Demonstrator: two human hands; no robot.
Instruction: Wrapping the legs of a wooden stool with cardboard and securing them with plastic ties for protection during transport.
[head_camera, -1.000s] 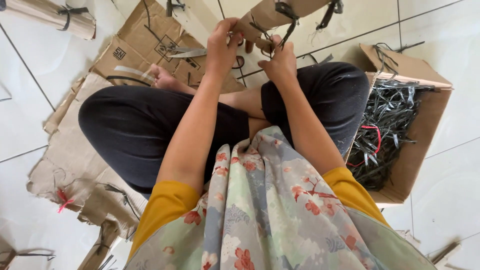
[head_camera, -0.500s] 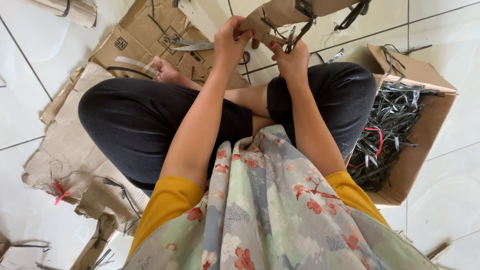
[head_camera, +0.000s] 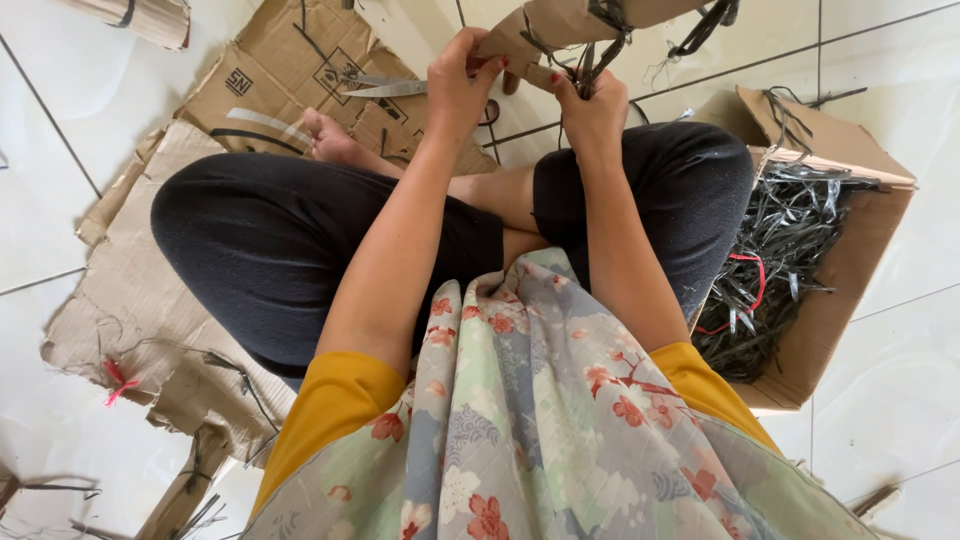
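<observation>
Person sits cross-legged on flattened brown cardboard sheets (head_camera: 130, 290) over white tile floor (head_camera: 40, 190). Open brown cardboard box (head_camera: 850, 270) just R of R knee, w/ tangle of dark plastic straps (head_camera: 780, 260) inside. Metal scissors (head_camera: 385, 88) on cardboard ahead of L foot. Both hands up front, centre, on folded brown cardboard piece (head_camera: 560, 25).

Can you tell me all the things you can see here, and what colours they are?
cardboard roll: one, brown, held up in front of the knees, dark straps around it
dark straps: a few, black, hanging off the roll
cardboard box: one, brown, open, on the floor by the right knee
strap pieces: many, dark grey, with a red one, inside the box
scissors: one pair, metal, on the flat cardboard beyond the legs
flat cardboard: several sheets, brown, under and left of the legs
floor: white tiles
left hand: grips the roll
right hand: grips the roll and straps
</observation>
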